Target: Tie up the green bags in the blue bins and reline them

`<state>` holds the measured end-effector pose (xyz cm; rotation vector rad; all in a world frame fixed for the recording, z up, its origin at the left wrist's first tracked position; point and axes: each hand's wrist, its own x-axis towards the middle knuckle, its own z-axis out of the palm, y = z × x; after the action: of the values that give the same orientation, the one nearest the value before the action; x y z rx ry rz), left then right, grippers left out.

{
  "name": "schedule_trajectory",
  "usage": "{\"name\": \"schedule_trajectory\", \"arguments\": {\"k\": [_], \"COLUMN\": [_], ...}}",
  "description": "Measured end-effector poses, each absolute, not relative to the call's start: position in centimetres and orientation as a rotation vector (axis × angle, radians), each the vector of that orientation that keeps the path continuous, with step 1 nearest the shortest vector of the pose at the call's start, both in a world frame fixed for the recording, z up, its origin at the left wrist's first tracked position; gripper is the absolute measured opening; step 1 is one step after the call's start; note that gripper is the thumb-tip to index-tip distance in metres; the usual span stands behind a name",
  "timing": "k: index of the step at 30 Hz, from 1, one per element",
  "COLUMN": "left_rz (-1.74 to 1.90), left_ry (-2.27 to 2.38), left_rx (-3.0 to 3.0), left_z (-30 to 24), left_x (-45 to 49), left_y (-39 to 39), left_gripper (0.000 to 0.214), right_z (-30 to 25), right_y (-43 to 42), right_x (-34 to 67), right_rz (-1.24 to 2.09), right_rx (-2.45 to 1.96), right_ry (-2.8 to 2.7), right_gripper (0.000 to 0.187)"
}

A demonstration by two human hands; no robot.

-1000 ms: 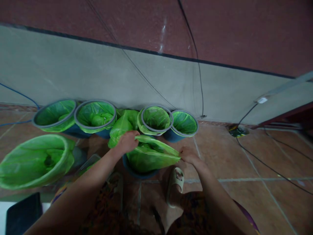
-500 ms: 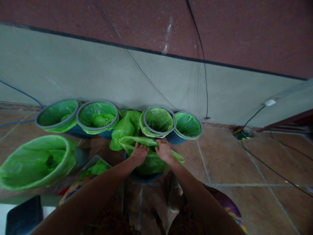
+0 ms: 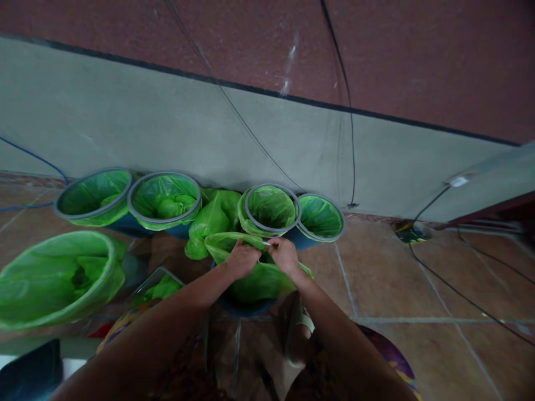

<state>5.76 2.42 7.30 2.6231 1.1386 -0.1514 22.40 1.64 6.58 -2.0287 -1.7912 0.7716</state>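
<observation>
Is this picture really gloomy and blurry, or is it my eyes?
Head view: dim light, the pale lower wall brighter than the shadowed tiled floor at lower centre; same head view: the left hand and right hand look soft, with little fine detail; head view again: the green-lined bin at the left edge seems stretched, perhaps by a wide lens.
</observation>
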Motion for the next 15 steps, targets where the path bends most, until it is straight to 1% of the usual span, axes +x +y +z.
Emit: {"name": "schedule_trajectory", "arguments": {"k": [2,4,7,10,12,15], "left_rz": [-0.112,0.043,0.566,1.102,1.222,1.18], "left_ry": [1.146,1.202,1.221,1.018,0.927,0.935], "left_rx": [2.592,2.469,1.994,1.338,1.054,0.888], "left_z": [8.0,9.0,11.7,15.3,16.9,17.5], "left_x": [5.3,5.1,5.3,5.4,5.4,5.6], "left_y": [2.7,3.0,3.6,4.3,4.8,5.2], "left_gripper": [0.027,0.027,0.027,0.04,0.045,0.038], "right_z": [7.5,9.3,13.6,17.8,19.1,18.5], "right_y": [1.4,1.1,0.4,-0.1,-0.1,0.3], "right_x": [22.3,22.1,21.6,21.6,21.8,22.0], "right_rz": [0.829,0.896,0.96,1.037,1.152,1.27], "right_rx": [-1.935,-1.777,-1.464,-1.167,-1.044,-1.062], "right_ry": [-1.687,-1.542,-1.272,-1.074,-0.948,-0.859], "right_gripper": [0.015,0.014,0.018,0.023,0.028,0.032]}}
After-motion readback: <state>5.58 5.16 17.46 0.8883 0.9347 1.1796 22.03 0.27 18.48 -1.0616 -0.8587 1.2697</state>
